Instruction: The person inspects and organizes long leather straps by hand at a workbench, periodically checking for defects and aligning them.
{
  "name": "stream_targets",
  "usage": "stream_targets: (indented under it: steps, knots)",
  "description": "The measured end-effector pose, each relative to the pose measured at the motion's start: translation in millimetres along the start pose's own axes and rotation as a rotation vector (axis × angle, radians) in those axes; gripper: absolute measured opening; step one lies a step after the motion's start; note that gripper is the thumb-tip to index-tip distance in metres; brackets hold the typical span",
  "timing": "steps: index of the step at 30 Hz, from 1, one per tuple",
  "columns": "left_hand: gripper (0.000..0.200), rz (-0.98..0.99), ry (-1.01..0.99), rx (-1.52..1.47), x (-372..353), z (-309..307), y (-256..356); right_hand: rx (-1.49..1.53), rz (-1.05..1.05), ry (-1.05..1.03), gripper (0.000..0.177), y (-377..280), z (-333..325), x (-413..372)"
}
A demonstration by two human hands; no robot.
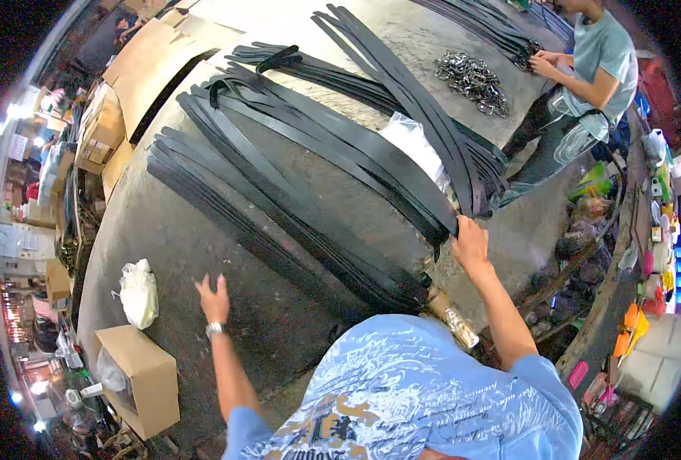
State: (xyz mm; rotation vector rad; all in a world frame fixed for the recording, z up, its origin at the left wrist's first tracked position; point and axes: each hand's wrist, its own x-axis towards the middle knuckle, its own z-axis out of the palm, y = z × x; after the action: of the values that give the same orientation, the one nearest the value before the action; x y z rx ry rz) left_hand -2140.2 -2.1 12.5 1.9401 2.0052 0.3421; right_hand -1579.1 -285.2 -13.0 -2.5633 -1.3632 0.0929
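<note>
Long black straps (pixel 340 146) lie in bundles across the grey work surface (pixel 179 238). My right hand (pixel 471 239) is closed on the near end of a strap in the middle bundle, beside a clear bag with white contents (pixel 415 146). Over the bare surface left of the lower straps (pixel 248 207) is my left hand (pixel 214 299), its fingers apart and nothing in it. A roll wrapped in clear film (pixel 453 318) sits by the strap ends near my body.
An open cardboard box (pixel 156 376) and a white plastic bag (pixel 139 294) are at left. Metal hooks (pixel 472 82) lie piled at the upper right, near a co-worker (pixel 597 69) handling strap ends. Cardboard sheets (pixel 152 65) stand at the far left edge.
</note>
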Motion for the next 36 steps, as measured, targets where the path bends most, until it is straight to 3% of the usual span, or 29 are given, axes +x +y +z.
stream_targets:
  steps: [5, 12, 19, 22, 25, 28, 30, 31, 32, 33, 34, 36]
  knots:
    - [0.067, -0.03, -0.077, -0.033, -71, 35, -31, -0.121, 0.102, -0.129, 0.064, 11, 28, 0]
    - [0.074, -0.084, -0.13, 0.169, -73, 40, -15, -0.183, 0.329, -0.182, 0.077, 30, 47, -59]
    - [0.078, -0.087, -0.216, 0.225, -67, 31, -4, -0.132, 0.558, -0.363, 0.051, 38, 60, -202]
    - [0.078, -0.065, -0.198, 0.226, -64, 37, -13, -0.198, 0.511, -0.719, 0.044, 21, 46, -235]
    - [0.078, -0.058, -0.188, 0.234, -61, 40, -15, 0.053, 0.707, -0.516, 0.041, 28, 62, -254]
    - [0.072, -0.004, -0.082, 0.067, -78, 34, -11, -0.002, 0.531, -0.505, 0.04, 41, 54, -238]
    - [0.067, 0.086, 0.03, -0.191, -98, 32, -12, -0.035, 0.351, -0.517, 0.039, 40, 26, -210]
    - [0.055, -0.01, 0.046, -0.432, -124, 22, 11, -0.064, 0.242, -0.525, 0.038, 41, 18, -195]
    - [0.048, 0.071, 0.119, -0.666, -141, 41, 4, -0.074, 0.13, -0.429, 0.038, 54, 29, -185]
    - [0.04, -0.012, 0.067, -0.758, -179, 19, 42, -0.08, 0.005, -0.337, 0.037, 68, 38, -172]
    - [0.036, 0.037, 0.119, -0.784, -205, 21, 58, -0.039, -0.089, -0.256, 0.037, 70, 38, -157]
    - [0.03, -0.104, -0.06, -1.115, -257, 12, 91, 0.07, -0.26, -0.209, 0.039, 70, 25, -116]
